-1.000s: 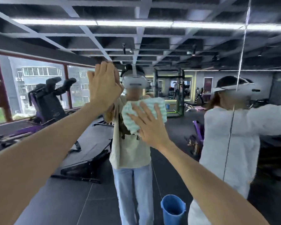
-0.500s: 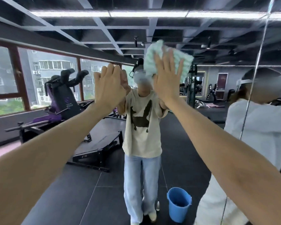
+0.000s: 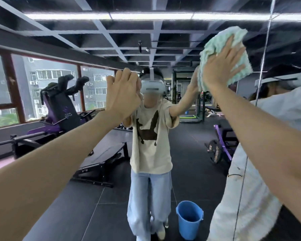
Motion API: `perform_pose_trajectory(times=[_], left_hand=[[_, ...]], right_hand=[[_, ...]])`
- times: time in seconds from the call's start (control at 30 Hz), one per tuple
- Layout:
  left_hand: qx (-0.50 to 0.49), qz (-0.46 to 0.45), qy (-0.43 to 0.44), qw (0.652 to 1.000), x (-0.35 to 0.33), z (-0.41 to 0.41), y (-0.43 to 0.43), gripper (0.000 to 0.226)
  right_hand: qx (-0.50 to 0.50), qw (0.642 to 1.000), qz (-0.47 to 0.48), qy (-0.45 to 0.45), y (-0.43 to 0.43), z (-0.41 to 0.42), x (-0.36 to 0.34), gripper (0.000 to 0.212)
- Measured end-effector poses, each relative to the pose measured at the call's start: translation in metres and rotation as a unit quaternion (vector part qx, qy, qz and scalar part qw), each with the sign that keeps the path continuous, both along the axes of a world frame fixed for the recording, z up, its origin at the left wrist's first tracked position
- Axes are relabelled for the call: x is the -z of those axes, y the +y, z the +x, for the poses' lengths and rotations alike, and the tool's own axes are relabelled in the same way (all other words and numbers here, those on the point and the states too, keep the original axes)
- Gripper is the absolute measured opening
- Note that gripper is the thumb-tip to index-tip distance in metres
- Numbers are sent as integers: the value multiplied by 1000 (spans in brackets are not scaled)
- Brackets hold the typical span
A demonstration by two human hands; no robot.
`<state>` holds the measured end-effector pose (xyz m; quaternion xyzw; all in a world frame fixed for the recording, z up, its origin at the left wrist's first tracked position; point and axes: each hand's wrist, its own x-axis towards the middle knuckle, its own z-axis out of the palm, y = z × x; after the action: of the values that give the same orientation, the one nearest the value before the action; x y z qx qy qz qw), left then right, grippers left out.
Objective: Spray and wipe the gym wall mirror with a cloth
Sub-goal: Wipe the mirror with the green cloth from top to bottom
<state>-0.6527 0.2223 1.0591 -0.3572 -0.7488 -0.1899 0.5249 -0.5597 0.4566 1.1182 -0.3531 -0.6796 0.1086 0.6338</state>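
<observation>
The wall mirror [image 3: 186, 162] fills the whole view and reflects me, the gym and its ceiling. My right hand [image 3: 221, 66] presses a crumpled pale green cloth [image 3: 215, 44] flat against the glass at the upper right, fingers spread and straight. My left hand [image 3: 122, 94] lies flat against the mirror at centre left, fingers straight and together, holding nothing. No spray bottle is in sight.
A vertical mirror seam [image 3: 261, 73] runs just right of the cloth. In the reflection, a blue bucket [image 3: 189, 220] stands on the dark floor by my feet. A second person in a white top [image 3: 274, 122] is reflected at the right. Purple gym machines [image 3: 63, 112] stand at the left.
My right hand has swept the cloth from chest height up and then to the right across the glass. My left hand has stayed flat on the mirror.
</observation>
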Motion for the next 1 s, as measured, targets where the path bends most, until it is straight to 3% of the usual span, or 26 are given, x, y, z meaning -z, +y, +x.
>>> perform_pose_trajectory(times=[0.03,0.1,0.17,0.2,0.23,0.27,0.33,0.4,0.47,0.53,0.6,0.67,0.73,0.8,0.9,1.0], left_hand=[[3,2,-2,1000,-2,1,1,17],[1,-2,2,1000,-3,2,6,18],[-3,-4,8,1000,-2,1,11,25],[-4,-3,9,1000,0,0,12,25],[-3,-4,11,1000,0,0,14,23],[-5,-7,14,1000,-1,0,14,20],[-13,-24,24,999,-6,0,14,18],[-21,-41,37,998,-21,0,11,18],[-22,-49,46,997,-44,-2,5,19],[-22,-38,36,998,-67,0,-1,20],[-12,9,-4,1000,-91,5,-3,21],[-2,50,-52,997,-106,12,-7,26],[-24,25,-61,998,-114,16,-11,31],[-45,-15,-39,998,-118,16,-18,32],[-34,-16,-36,999,-126,17,-35,28],[-33,-27,-39,998,-128,14,-46,29]], right_hand=[[-6,1000,25,-14,-9,-4,9,61],[-32,979,173,-99,-25,-14,44,66],[-37,907,342,-241,-24,-16,78,71],[-18,878,382,-287,-14,-13,81,72],[-10,882,376,-286,-2,-8,73,71],[3,911,325,-255,8,-3,60,68],[6,978,160,-134,19,6,28,63],[-12,998,40,-43,23,10,-15,60],[-31,999,12,-16,14,10,-59,60],[-43,996,66,-52,-8,4,-83,64],[-54,962,211,-162,-40,-7,-87,70],[-75,873,361,-321,-69,-21,-70,73],[-61,811,409,-413,-66,-25,-63,68],[-32,838,393,-378,-46,-18,-77,64],[-29,956,228,-184,-19,-11,-112,59],[-29,982,144,-120,-20,-15,-130,57]])
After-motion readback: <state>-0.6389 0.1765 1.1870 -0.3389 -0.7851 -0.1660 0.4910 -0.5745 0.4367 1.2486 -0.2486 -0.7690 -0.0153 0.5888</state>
